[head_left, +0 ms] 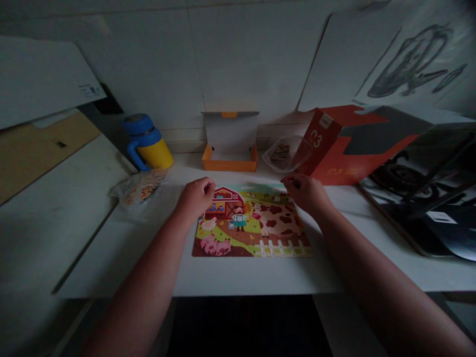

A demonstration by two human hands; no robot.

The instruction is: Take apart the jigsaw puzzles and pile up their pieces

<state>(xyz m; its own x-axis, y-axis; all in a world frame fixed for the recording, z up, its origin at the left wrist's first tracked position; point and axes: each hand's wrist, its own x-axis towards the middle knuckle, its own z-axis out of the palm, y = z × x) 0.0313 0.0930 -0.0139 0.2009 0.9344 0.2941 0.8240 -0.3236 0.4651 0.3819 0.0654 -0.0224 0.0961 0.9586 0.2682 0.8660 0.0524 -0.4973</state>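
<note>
A farm-scene jigsaw puzzle lies on the white tabletop in front of me, its pieces joined into one picture. It shows a red barn, a farmer, a spotted cow, a pig, a hen and a white fence. My left hand is closed at the puzzle's far left corner, with thumb and forefinger pinched at the edge. Opposite it, my right hand pinches at the far right corner. Both hands hide the corners beneath them, and the undersides of the fingers do not show.
Behind the puzzle stands an open orange box. Left are a yellow and blue mug and a plastic bag of sticks. To the right are a clear plastic bag, a large red box and a black stove.
</note>
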